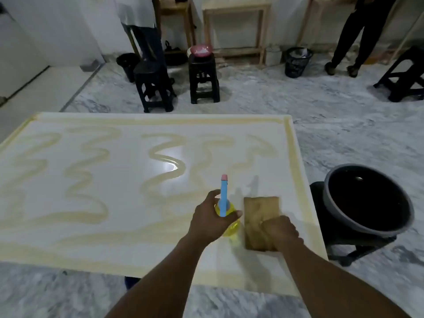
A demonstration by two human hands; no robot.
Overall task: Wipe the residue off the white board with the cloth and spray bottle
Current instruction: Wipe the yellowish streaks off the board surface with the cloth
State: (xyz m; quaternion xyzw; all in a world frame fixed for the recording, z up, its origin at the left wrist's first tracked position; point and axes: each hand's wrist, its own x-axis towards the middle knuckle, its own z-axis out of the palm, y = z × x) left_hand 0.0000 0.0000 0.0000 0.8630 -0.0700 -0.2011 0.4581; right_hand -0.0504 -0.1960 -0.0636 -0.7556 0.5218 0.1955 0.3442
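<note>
A large white board (pixel 128 180) lies flat in front of me, covered with wavy yellowish residue streaks (pixel 87 175) and a yellowish band along its edges. My left hand (pixel 208 220) grips a yellow spray bottle (pixel 230 227) with a blue head and pink tip, held upright over the board's near right part. Just to the right, a tan folded cloth (pixel 259 214) lies flat on the board. My right hand (pixel 281 231) presses on the cloth's near end, fingers curled over it.
A grey basin (pixel 367 200) with dark contents sits on a black stool at the board's right edge. Beyond the board stand black stools (pixel 152 86), one bearing a pink bowl (pixel 200 51), black bins (pixel 297 61), wooden tables and two standing people (pixel 358 35). Marble floor surrounds everything.
</note>
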